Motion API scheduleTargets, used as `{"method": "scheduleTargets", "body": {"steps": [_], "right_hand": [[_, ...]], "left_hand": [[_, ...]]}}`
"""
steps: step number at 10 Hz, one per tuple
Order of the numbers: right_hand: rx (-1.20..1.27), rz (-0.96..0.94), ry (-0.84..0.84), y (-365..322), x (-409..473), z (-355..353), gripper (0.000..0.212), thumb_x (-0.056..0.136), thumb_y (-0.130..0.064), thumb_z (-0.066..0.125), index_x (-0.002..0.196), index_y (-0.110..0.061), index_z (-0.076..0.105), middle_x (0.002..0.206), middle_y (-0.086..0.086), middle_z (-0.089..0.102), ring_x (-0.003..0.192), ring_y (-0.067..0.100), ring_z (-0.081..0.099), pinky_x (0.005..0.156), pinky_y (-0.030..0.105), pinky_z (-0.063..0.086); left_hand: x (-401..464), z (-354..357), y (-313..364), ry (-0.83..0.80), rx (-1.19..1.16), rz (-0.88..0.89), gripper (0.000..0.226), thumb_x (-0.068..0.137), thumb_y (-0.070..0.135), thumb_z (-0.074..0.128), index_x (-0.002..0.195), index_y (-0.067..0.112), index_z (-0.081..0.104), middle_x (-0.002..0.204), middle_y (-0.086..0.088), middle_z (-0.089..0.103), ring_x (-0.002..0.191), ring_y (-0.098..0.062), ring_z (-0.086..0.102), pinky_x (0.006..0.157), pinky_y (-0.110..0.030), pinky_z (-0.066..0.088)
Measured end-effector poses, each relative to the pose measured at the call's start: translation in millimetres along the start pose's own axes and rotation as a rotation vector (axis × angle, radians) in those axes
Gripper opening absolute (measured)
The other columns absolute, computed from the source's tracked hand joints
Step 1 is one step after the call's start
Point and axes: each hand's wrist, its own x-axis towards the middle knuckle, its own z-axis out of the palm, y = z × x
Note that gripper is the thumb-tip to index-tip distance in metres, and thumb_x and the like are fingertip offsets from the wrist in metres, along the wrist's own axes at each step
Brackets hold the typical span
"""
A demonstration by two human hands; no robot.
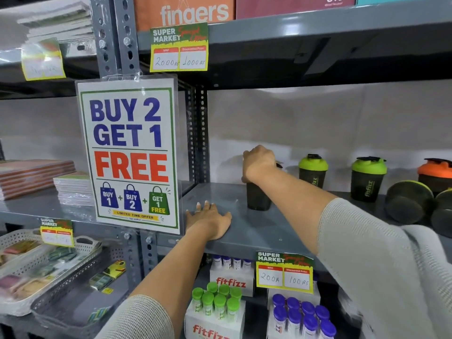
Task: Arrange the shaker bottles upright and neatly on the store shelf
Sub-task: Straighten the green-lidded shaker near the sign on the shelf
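Right hand: the right hand (259,163) is cupped over the top of a dark shaker bottle (258,196), fingers curled down around its lid; the lid itself is hidden under the palm.
Left hand: the left hand (208,222) lies flat and spread, palm down, on the front of the grey shelf (256,228), at about 8 o'clock from the held bottle; it grips nothing.
Held bottle: upright, base on the shelf, leftmost of the row.
Standing bottles: 2 green-lidded shakers stand upright at 3 o'clock from the held one, the nearer green-lidded shaker (313,171) and the farther green-lidded shaker (368,179); an orange-lidded shaker (435,173) stands beyond them at the frame edge.
Fallen bottles: 1 tipped shaker (408,201) lies on its side with its base toward the camera, at 4 o'clock from the held bottle; part of a second tipped shaker (444,212) shows just beside it.
Step in hand: judged as setting the leftmost bottle in place, in line with the row.
Next move: likely letting go of the lid without rocking the bottle, then reaching across to 4 o'clock to stand the tipped shakers up; that calls for a grip around the body and a gap in the row to set them into.
Risk: the reaching forearm passes close to the green-lidded pair.
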Motion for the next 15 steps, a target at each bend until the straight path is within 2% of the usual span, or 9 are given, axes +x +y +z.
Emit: {"method": "scheduleTargets", "body": {"steps": [1, 2, 3, 4, 5, 7, 10, 12, 15], "right_hand": [[0.082, -0.044, 0.047, 13, -1, -6, 0.05, 0.081, -0.022, 0.07, 0.128, -0.014, 0.058, 0.124, 0.007, 0.062, 0.115, 0.027, 0.061, 0.081, 0.03, 0.053], [0.18, -0.074, 0.087, 41, -1, -18, 0.044, 0.086, -0.022, 0.07, 0.125, -0.007, 0.061, 0.131, 0.014, 0.06, 0.119, 0.033, 0.059, 0.086, 0.034, 0.05], [0.18, -0.092, 0.064, 55, -4, -20, 0.035, 0.084, -0.018, 0.072, 0.117, -0.009, 0.066, 0.127, 0.016, 0.061, 0.11, 0.036, 0.061, 0.081, 0.034, 0.049], [0.31, -0.194, 0.099, 66, -9, -20, 0.016, 0.086, -0.006, 0.058, 0.094, -0.018, 0.067, 0.112, 0.017, 0.064, 0.086, 0.033, 0.055, 0.074, 0.03, 0.044], [0.379, -0.25, 0.145, 71, -10, -20, 0.02, 0.083, 0.001, 0.053, 0.084, -0.017, 0.064, 0.102, 0.014, 0.064, 0.085, 0.033, 0.06, 0.075, 0.032, 0.05], [0.441, -0.347, 0.218, 83, -7, -12, 0.02, 0.078, 0.004, 0.06, 0.09, -0.012, 0.06, 0.098, 0.011, 0.062, 0.082, 0.033, 0.06, 0.069, 0.037, 0.052], [0.497, -0.377, 0.3, 84, -9, 9, 0.032, 0.085, 0.004, 0.062, 0.113, -0.009, 0.067, 0.112, 0.017, 0.067, 0.102, 0.036, 0.062, 0.082, 0.036, 0.051], [0.529, -0.383, 0.321, 78, -8, 20, 0.033, 0.085, 0.005, 0.06, 0.113, -0.01, 0.069, 0.113, 0.017, 0.07, 0.105, 0.035, 0.064, 0.086, 0.038, 0.053], [0.565, -0.369, 0.327, 85, -7, 23, 0.035, 0.083, 0.006, 0.061, 0.113, -0.01, 0.07, 0.114, 0.014, 0.071, 0.108, 0.031, 0.065, 0.089, 0.033, 0.052]], "left_hand": [[0, 0, 0, 0.002, 0.002, -0.003, 0.072, 0.097, 0.054, 0.018, 0.156, 0.014, 0.008, 0.165, -0.004, -0.001, 0.151, -0.027, -0.003, 0.12, -0.053, 0.0], [0, 0, 0, 0.006, -0.004, -0.003, 0.073, 0.097, 0.054, 0.018, 0.156, 0.014, 0.009, 0.165, -0.004, -0.001, 0.151, -0.027, -0.003, 0.12, -0.053, 0.0], [-1, 0, 0, 0.009, -0.008, -0.002, 0.073, 0.097, 0.054, 0.018, 0.156, 0.013, 0.009, 0.165, -0.004, -0.001, 0.151, -0.027, -0.003, 0.12, -0.052, 0.0], [-2, -1, 1, 0.011, -0.009, -0.002, 0.073, 0.097, 0.054, 0.018, 0.156, 0.013, 0.009, 0.165, -0.005, 0.0, 0.151, -0.027, -0.002, 0.12, -0.052, 0.001], [-3, -1, 1, 0.013, -0.006, -0.004, 0.073, 0.097, 0.054, 0.019, 0.156, 0.013, 0.009, 0.165, -0.005, -0.001, 0.151, -0.027, -0.002, 0.121, -0.052, 0.001], [-1, 0, 0, 0.017, -0.01, -0.006, 0.073, 0.097, 0.054, 0.02, 0.156, 0.013, 0.01, 0.165, -0.005, 0.001, 0.151, -0.027, -0.001, 0.12, -0.052, 0.001], [-2, -1, 1, 0.017, 0.0, -0.014, 0.071, 0.097, 0.053, 0.019, 0.156, 0.014, 0.012, 0.165, -0.004, 0.002, 0.151, -0.026, -0.001, 0.12, -0.051, 0.001], [-1, 0, 0, 0.025, -0.002, -0.001, 0.072, 0.097, 0.054, 0.02, 0.156, 0.014, 0.013, 0.165, -0.005, 0.003, 0.151, -0.027, 0.0, 0.119, -0.051, 0.001], [-1, 0, -1, 0.023, -0.002, 0.002, 0.072, 0.096, 0.054, 0.02, 0.156, 0.014, 0.014, 0.165, -0.004, 0.004, 0.151, -0.027, 0.0, 0.12, -0.052, 0.001]]}}
